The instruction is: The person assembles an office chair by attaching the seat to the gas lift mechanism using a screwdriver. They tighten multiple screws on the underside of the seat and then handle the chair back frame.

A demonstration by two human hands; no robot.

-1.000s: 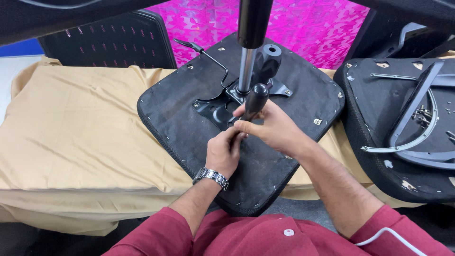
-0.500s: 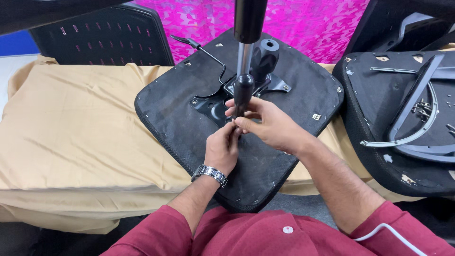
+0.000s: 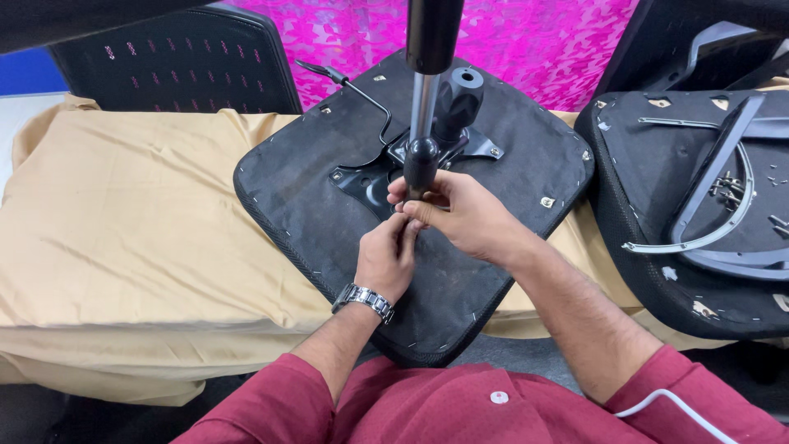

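upturned seat base (image 3: 493,271) lain on tan cloth (image 3: 148,214), slightly nearer than second ago. gas cylinder (image 3: 423,123) kept upright in black mechanism plate (image 3: 370,177). right hand (image 3: 460,215) closed round cylinder foot; left hand (image 3: 386,256) pinched at same spot, held item hidden. fitting judged ongoing.

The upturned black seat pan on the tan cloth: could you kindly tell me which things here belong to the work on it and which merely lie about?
In hand: upturned black seat pan, black metal mechanism plate, chrome gas cylinder, left hand, right hand.

Lying about: second black seat, black mesh backrest, tan cloth.
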